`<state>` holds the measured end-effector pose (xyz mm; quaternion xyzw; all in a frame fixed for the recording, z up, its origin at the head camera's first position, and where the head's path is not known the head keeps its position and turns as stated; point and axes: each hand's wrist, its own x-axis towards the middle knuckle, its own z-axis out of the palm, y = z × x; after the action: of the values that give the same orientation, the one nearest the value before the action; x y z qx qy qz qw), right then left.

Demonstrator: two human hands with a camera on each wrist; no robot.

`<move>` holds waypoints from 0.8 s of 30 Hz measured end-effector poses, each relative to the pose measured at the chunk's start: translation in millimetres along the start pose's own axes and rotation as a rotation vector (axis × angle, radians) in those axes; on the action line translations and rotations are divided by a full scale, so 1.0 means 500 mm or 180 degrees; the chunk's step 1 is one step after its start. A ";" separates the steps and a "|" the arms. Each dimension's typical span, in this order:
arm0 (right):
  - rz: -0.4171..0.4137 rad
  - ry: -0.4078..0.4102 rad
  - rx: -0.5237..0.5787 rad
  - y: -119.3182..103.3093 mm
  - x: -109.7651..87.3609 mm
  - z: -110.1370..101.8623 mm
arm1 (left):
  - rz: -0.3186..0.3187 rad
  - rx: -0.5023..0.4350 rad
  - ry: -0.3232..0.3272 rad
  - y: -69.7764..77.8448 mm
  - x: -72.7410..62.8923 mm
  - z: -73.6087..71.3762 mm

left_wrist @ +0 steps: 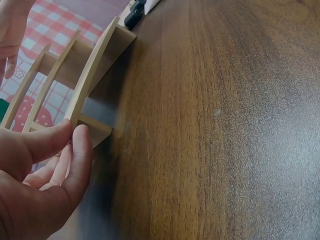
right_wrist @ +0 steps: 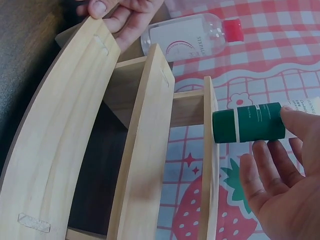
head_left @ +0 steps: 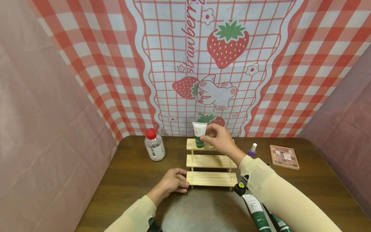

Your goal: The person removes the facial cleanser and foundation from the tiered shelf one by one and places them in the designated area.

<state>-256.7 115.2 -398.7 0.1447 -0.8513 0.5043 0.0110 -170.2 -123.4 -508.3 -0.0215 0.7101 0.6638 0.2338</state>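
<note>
A three-step wooden rack [head_left: 211, 178] stands on the table near the back. My right hand [head_left: 221, 140] pinches a small white and green squeeze tube [head_left: 199, 134] between thumb and fingers. The tube is upright, its green cap [right_wrist: 248, 123] right at the left part of the top step [right_wrist: 209, 165]. My left hand [head_left: 173, 183] grips the left end of the lowest step, thumb and fingertips [left_wrist: 81, 135] at its corner. The rack's right rear is partly hidden by my right hand and forearm.
A clear bottle with a red cap [head_left: 150, 133] stands left of the rack. To the right are a purple bottle with a white top [head_left: 253, 148], partly hidden, and an eyeshadow palette [head_left: 284, 157]. Larger green and white tubes [head_left: 256, 214] lie at the front right under my right sleeve.
</note>
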 end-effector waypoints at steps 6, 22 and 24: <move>-0.0062 -0.0032 -0.0038 0.002 -0.005 -0.002 | 0.0011 0.0019 0.0005 0.000 -0.005 0.002; 0.0001 0.0040 0.0088 0.029 -0.110 -0.122 | 0.0021 -0.0023 -0.0031 -0.004 0.001 -0.001; 0.0046 0.0056 0.0074 0.041 -0.138 -0.150 | 0.0012 -0.0028 -0.0035 -0.002 0.002 -0.002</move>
<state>-205.2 205.1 -390.7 0.1342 -0.8462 0.5155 0.0131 -171.1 -124.3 -509.8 -0.0175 0.7059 0.6675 0.2364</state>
